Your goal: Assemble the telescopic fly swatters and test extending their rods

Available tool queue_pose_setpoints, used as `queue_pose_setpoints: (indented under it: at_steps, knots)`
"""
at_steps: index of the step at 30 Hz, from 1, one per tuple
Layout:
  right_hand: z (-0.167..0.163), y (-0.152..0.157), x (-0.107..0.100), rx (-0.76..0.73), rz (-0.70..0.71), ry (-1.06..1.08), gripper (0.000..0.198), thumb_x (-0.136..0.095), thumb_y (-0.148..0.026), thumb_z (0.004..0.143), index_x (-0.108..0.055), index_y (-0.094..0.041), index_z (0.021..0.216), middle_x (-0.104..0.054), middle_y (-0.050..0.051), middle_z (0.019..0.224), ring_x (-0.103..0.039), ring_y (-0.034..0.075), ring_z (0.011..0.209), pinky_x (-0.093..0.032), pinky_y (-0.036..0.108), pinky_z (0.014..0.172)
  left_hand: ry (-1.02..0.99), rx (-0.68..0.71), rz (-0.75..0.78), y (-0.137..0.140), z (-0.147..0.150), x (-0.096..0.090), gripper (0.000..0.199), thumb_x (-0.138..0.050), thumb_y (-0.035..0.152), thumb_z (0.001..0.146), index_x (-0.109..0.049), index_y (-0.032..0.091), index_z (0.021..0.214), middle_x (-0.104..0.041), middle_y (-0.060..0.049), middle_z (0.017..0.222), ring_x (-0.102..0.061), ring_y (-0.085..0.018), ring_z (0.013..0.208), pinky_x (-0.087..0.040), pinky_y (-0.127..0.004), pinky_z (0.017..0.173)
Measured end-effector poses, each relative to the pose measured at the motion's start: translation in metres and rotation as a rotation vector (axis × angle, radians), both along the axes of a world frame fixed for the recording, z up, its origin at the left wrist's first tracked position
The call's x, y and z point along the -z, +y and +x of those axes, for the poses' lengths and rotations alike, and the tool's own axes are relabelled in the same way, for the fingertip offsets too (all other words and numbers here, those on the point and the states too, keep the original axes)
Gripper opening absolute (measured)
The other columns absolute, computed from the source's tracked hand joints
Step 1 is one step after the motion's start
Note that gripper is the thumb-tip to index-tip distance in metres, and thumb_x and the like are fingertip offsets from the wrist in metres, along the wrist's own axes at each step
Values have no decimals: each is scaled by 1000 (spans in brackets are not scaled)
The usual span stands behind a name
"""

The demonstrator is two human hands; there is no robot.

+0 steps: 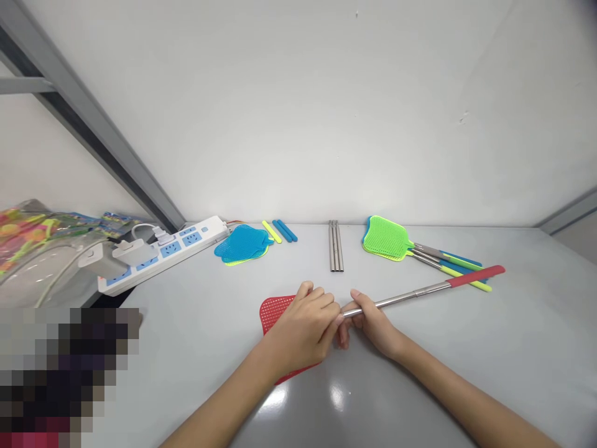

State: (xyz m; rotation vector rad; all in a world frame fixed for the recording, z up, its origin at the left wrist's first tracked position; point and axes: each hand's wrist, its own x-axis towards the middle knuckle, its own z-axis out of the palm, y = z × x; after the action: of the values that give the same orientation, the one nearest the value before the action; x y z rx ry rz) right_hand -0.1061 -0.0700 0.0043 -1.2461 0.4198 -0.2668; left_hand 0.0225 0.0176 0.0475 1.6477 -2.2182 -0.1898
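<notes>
My left hand [308,323] is closed around the neck end of a red mesh fly swatter head [274,311], covering much of it. My right hand [375,326] grips a shiny telescopic metal rod [396,300] near its left end, thumb along the top. A red handle grip [476,277] covers the rod's far end, which points up to the right. Rod and swatter head meet at my left fingertips, where the fingers hide the joint. The red mesh extends out on both sides of my left hand, low over the table.
Blue and yellow swatter heads [242,244] lie at the back left, beside several coloured grips [284,230]. Bare metal rods [336,246] lie in the middle. Fly swatters with handles [387,238] are stacked at right. A power strip [163,255] and plastic bags [46,242] occupy the left.
</notes>
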Motion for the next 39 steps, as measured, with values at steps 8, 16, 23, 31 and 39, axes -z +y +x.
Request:
queue_pose_setpoints:
  at_steps: [8, 16, 23, 31, 39]
  knots:
    - [1, -1, -4, 57, -89, 102, 52, -30, -45, 81, -56, -13, 50, -52, 3, 44, -50, 13, 45, -40, 27, 53, 55, -21, -11, -2, -1, 4, 17, -36, 24, 84, -49, 19, 73, -45, 1, 64, -38, -13, 66, -27, -31, 72]
    - [2, -5, 2, 21, -35, 59, 50, -29, -44, 82, -55, -12, 55, -54, 3, 47, -50, 13, 45, -41, 27, 51, 45, -29, -20, -3, 2, 6, 19, -34, 22, 84, -46, 18, 70, -45, 1, 64, -39, -12, 66, -27, -30, 71]
    - [1, -6, 2, 50, 2, 36, 48, -33, -47, 81, -55, -12, 55, -53, 3, 46, -50, 12, 44, -40, 25, 46, 56, -33, -32, -4, 4, 5, 20, -33, 22, 84, -47, 18, 71, -46, 1, 65, -40, -13, 66, -27, -30, 71]
    - [2, -9, -4, 275, 41, -24, 44, -43, -47, 76, -52, -14, 50, -39, -3, 38, -42, 10, 38, -35, 22, 40, 3, -63, -30, -6, 9, 6, 23, -34, 27, 85, -43, 17, 66, -45, 2, 64, -39, -12, 66, -27, -30, 71]
    - [-13, -54, -8, 733, 280, -184, 31, -48, -37, 74, -47, -17, 50, -42, -3, 44, -35, 7, 36, -30, 21, 37, -1, -132, -4, -10, 18, 8, 24, -33, 29, 85, -43, 17, 66, -45, 2, 65, -40, -13, 66, -26, -31, 73]
